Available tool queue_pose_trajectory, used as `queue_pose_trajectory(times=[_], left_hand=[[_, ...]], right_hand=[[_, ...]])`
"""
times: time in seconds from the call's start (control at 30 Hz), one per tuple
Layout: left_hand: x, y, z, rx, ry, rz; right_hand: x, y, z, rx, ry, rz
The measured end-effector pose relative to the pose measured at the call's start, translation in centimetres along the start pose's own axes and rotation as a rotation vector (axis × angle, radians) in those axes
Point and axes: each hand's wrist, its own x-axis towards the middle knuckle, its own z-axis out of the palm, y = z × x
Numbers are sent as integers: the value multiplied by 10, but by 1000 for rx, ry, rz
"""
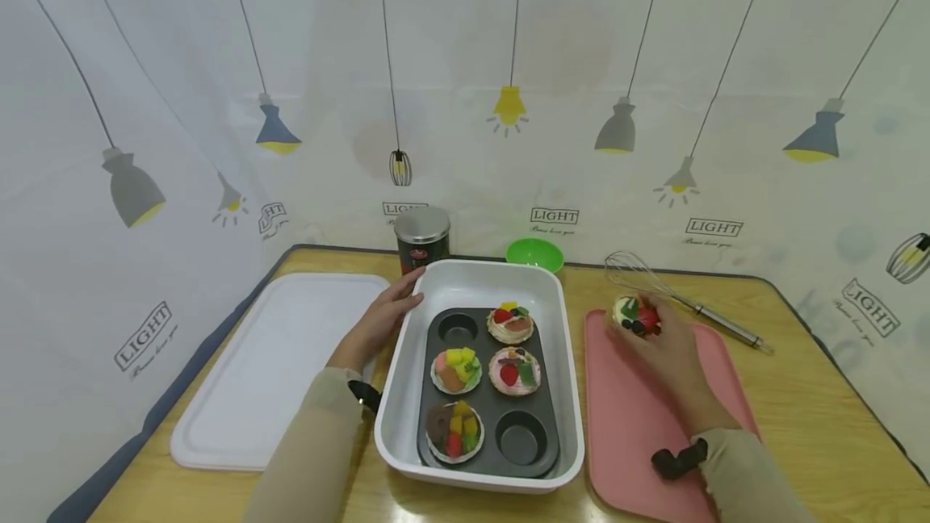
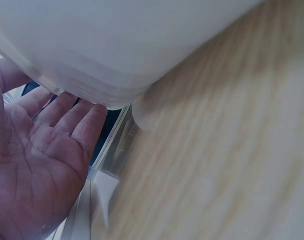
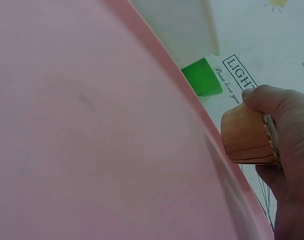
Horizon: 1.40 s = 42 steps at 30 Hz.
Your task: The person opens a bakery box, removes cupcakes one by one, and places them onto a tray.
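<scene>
My right hand [image 1: 664, 349] pinches a fruit-topped cupcake [image 1: 630, 315] above the far part of the pink tray [image 1: 606, 458]. In the right wrist view, the brown paper cup [image 3: 246, 135] of this cupcake shows between thumb and fingers. At the far left of a white tub [image 1: 403, 418], my left hand [image 1: 379, 325] rests against the rim with its fingers extended. The left wrist view shows the palm bare and the fingertips partly hidden by the tub. Inside the tub lies a dark muffin pan [image 1: 488, 426]; several fruit-topped cupcakes [image 1: 456, 370] sit in its cups, with the far-left and near-right cups bare.
A white tray [image 1: 254, 378] lies left of the tub. Behind the tub stand a dark can with a silver lid [image 1: 423, 236] and a green bowl [image 1: 536, 253]. A whisk [image 1: 697, 305] lies beyond the pink tray, near the patterned backdrop [image 1: 465, 184].
</scene>
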Motion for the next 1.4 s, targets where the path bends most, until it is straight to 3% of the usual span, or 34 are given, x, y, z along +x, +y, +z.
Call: queue_pose_trajectory(times=[0.2, 0.5, 0.77, 1.03, 1.2, 1.4], left_hand=[[0, -3, -2, -27, -29, 26], [0, -2, -2, -27, -24, 18], [-1, -2, 0, -8, -11, 0], [-2, 1, -1, 13, 7, -9], [-2, 3, 0, 1, 7, -13], [-1, 2, 1, -1, 17, -20]], right_hand=[[-1, -4, 5, -34, -64, 19], [-3, -4, 7, -38, -90, -2], [-6, -7, 3, -18, -146, 47], [-3, -7, 6, 6, -176, -20], [-3, -4, 6, 39, -192, -20], [-2, -7, 4, 19, -182, -63]])
